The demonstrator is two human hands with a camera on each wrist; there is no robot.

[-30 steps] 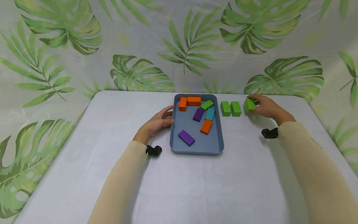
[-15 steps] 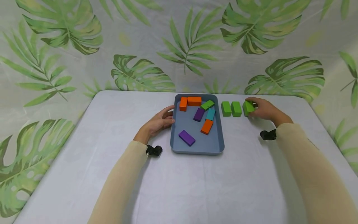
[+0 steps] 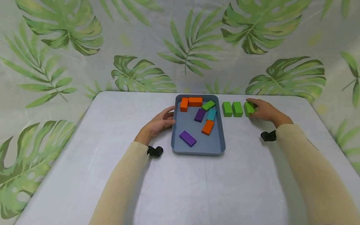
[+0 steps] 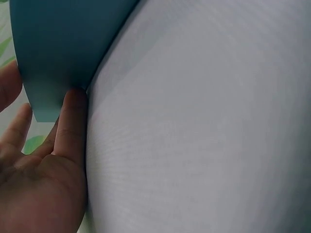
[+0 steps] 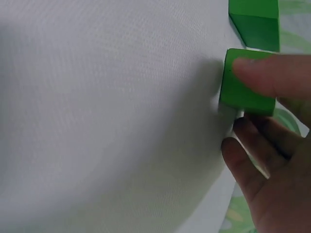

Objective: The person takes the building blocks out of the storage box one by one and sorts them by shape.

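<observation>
My right hand pinches a green block that stands at the right end of a short row. In the right wrist view the thumb lies across the face of this block. Just left of it stand two more green blocks, the middle one and the left one. The grey-blue tray is left of the row. My left hand touches the tray's left wall with its fingers extended; the left wrist view shows its fingertips against the outer wall.
Inside the tray lie orange blocks, purple blocks, a teal block and a small green block. The white-covered table stretches to a leaf-patterned cloth behind. Each wrist carries a black camera.
My right hand has moved slightly left with the green block, which has gone from tilted to upright, closer to the other two. The left hand and tray stay in place.
</observation>
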